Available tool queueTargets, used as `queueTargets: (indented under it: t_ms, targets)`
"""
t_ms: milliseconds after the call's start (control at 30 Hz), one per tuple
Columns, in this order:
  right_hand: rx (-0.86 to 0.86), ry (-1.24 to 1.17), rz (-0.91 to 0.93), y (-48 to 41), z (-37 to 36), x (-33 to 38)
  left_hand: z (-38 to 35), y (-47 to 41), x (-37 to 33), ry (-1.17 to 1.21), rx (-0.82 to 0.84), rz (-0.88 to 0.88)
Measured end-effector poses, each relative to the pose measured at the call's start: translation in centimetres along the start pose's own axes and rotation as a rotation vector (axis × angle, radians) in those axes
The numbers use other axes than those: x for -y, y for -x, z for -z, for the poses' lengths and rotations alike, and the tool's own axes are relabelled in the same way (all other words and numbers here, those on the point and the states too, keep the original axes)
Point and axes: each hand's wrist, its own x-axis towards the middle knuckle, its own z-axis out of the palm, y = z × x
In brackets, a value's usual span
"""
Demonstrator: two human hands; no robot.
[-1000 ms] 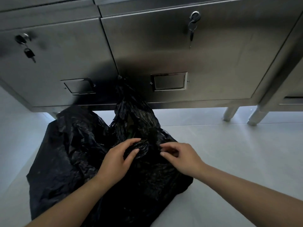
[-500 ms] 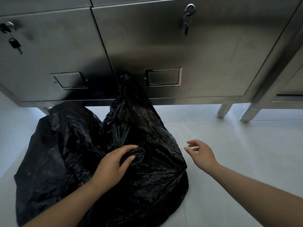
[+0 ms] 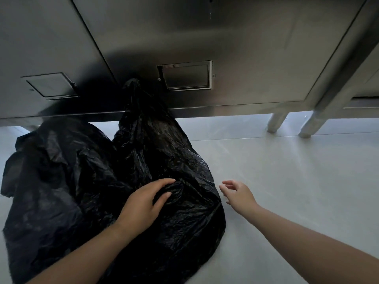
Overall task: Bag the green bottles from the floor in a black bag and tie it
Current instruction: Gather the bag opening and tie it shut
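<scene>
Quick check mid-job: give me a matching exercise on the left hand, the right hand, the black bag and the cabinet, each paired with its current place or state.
1. left hand
2. right hand
3. black bag
4. cabinet

A. stands on metal legs behind the bag
B. open, off the bag, above the floor
C. lies crumpled on the floor
D. presses on the bag's plastic

Pairs: 1-D, 2-B, 3-C, 4-A

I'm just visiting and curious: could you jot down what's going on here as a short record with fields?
place: pale floor in front of a steel cabinet
black bag: on the floor, top gathered into a peak
left hand: pressing a fold of the bag
right hand: open, beside the bag, not touching it
green bottles: none visible
</scene>
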Motion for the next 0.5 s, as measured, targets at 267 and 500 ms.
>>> queueTargets:
  t_ms: [267, 500]
  targets:
    - [0.17, -0.101, -0.071, -0.2, -1.0, -1.6, -2.6, -0.2, 1.3, -0.06, 0.118, 0.038]
    - [0.114, -0.189, 0.0, -0.3, 0.5, -0.5, -2.8, -0.3, 1.4, -0.016, 0.084, 0.034]
